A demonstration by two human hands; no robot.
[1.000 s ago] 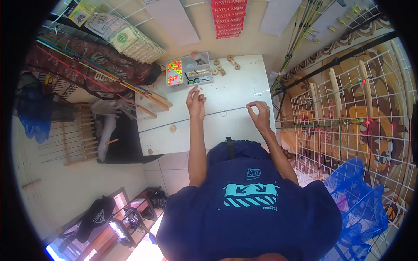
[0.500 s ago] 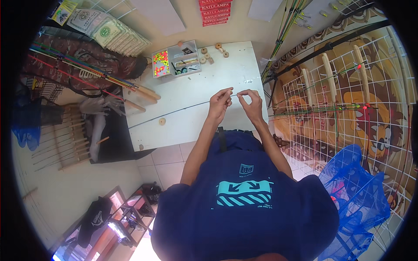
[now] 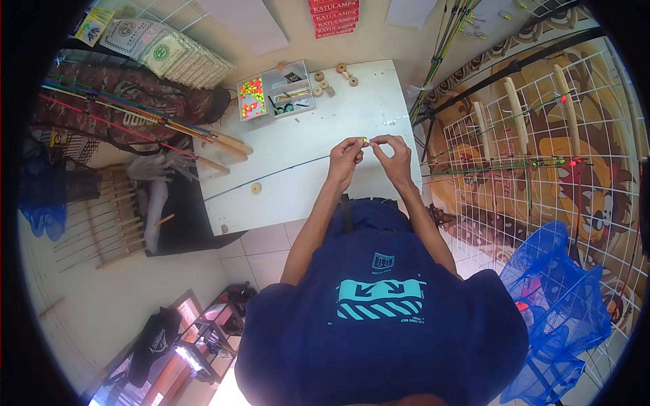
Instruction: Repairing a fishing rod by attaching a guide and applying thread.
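My left hand (image 3: 347, 161) is closed, its thumb and fingers pinched around the end of a thin dark rod (image 3: 271, 169). The rod slants across the white table from its left edge up to that hand. Thumb and forefinger of my right hand (image 3: 395, 160) meet in a pinch right beside the left fingertips. Between the two sets of fingertips shows a small yellow-green piece (image 3: 365, 141); its exact shape is too small to make out. Both hands are raised over the table's near right part.
A divided box (image 3: 275, 95) of bright beads and small jars stands at the table's back, near several spools (image 3: 319, 76). One spool (image 3: 256, 188) lies front left. Rods with wooden handles (image 3: 230, 143) jut over the left edge. A wire grid (image 3: 542, 155) and blue nets (image 3: 552, 291) are at right.
The yellow-green piece now shows between my fingertips, where the bare rod end was before. My right hand has drawn closer to my left. The view has shifted slightly.
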